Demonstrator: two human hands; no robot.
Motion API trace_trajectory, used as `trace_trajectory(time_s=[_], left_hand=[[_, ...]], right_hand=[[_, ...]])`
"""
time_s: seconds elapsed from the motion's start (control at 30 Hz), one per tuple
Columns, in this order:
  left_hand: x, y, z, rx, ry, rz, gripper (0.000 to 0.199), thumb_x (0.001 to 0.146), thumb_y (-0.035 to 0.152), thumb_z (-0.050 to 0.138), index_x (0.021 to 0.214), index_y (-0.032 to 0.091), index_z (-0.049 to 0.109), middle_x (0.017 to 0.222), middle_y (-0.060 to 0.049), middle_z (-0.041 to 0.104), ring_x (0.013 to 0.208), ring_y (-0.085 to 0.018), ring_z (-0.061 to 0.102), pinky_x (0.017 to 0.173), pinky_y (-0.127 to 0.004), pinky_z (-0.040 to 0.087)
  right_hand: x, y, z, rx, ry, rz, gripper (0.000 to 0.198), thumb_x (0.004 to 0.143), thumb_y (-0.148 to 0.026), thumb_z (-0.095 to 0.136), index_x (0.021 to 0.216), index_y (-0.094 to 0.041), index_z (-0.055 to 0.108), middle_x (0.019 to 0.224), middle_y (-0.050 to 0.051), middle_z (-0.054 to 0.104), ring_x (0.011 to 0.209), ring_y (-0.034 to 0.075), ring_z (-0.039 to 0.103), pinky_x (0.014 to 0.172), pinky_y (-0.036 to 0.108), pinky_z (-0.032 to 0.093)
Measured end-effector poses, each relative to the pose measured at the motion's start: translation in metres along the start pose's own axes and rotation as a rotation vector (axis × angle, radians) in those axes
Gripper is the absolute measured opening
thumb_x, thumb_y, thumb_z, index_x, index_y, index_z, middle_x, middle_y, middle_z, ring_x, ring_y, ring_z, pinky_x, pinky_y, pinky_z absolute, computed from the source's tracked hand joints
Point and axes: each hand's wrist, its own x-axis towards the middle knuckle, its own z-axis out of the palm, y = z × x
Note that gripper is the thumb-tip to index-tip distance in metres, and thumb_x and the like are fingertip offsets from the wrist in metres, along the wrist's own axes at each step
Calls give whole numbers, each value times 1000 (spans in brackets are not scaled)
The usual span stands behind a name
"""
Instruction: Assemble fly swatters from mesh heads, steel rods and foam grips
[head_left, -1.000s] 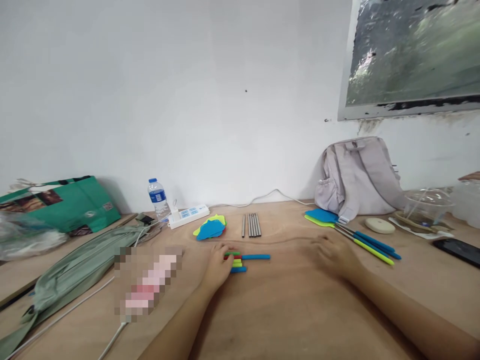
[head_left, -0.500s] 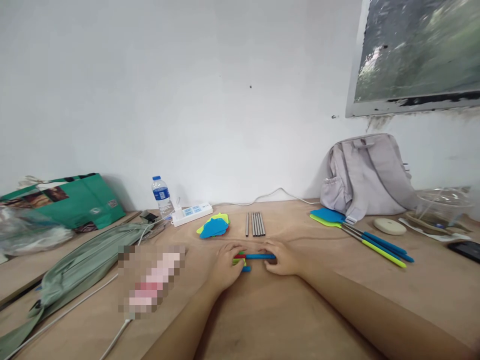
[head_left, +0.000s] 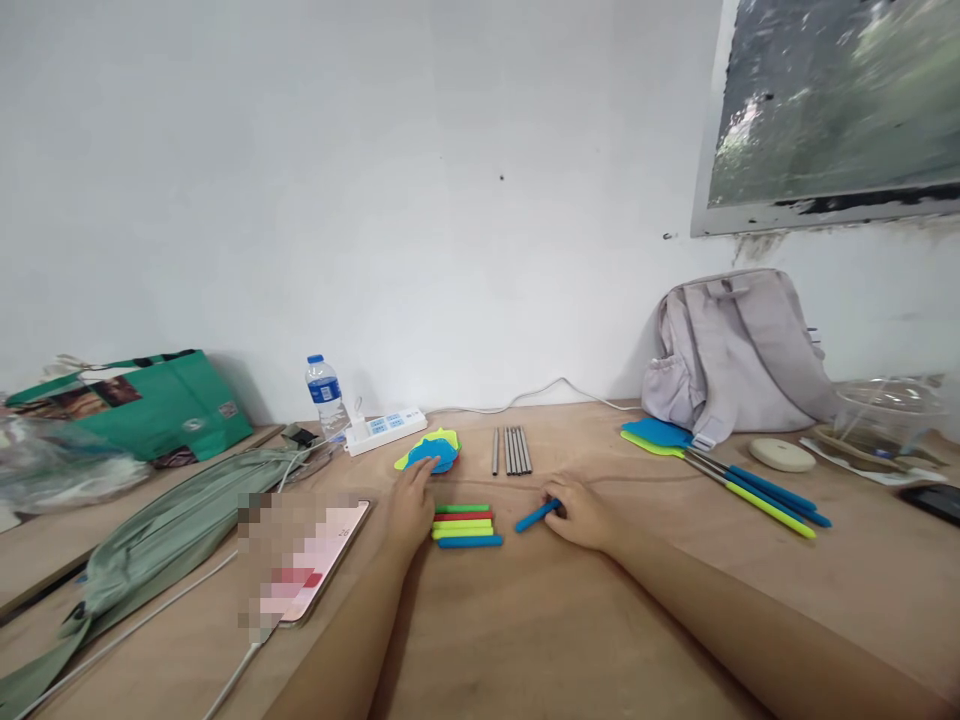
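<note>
One blue tube pinched, one hand free

From here I see the hands well apart, low in the centre of the frame. The right hand (head_left: 583, 512) pinches a blue tube (head_left: 534, 517) near its upper-right end; whether the tube is lifted I can't tell. The left hand (head_left: 409, 505) is uncurled and holds nothing, fingertips at the lower edge of a pile of flat pieces (head_left: 444, 454); contact is unclear.

Between the hands lies a row of coloured tubes (head_left: 463, 525): green, red, two yellow and blue. I'd judge a light pinch near one end right, leaving the other end free to be steered. The tubes look round, so the left wrist should avoid nudging that row.

Above, at mid-frame, metal rods (head_left: 517, 451) lie side by side. Towards the right are long blue and yellow handles (head_left: 772, 509), a backpack (head_left: 739, 350) behind; a phone (head_left: 330, 560) rests lower left on the worktop (head_left: 540, 630).
</note>
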Motion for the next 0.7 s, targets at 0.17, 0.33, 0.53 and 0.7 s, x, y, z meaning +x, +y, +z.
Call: trace_trajectory(time_s=[0.17,0.33,0.53,0.7], left_hand=[[8,-30,7,95,-42,-58,71,61,-4,34,128,20,38,134,-4,39,122,-22,35,101,-40,28],[15,-33,14,129,-93,-86,71,64,-5,33,129,22,37,126,-6,48,118,-24,40,98,-43,29],[16,-38,17,115,-89,-76,53,71,4,34,120,20,49,103,-10,57,96,-24,54,87,-41,39],[15,-44,20,58,-45,-55,39,73,8,36,102,17,61,94,-11,55,89,-23,55,84,-39,42]], right_hand=[[1,5,-2,5,70,47,16,60,-6,49,70,-18,51,78,4,54,79,20,47,73,34,38],[0,6,-2,73,114,55,27,57,0,44,74,-20,50,79,3,56,79,18,49,72,31,39],[1,9,1,182,255,136,17,67,-8,44,78,-20,42,73,0,50,66,13,49,60,24,41],[3,18,0,226,325,175,10,71,-12,41,76,-21,41,66,-2,47,56,12,47,53,23,40]])
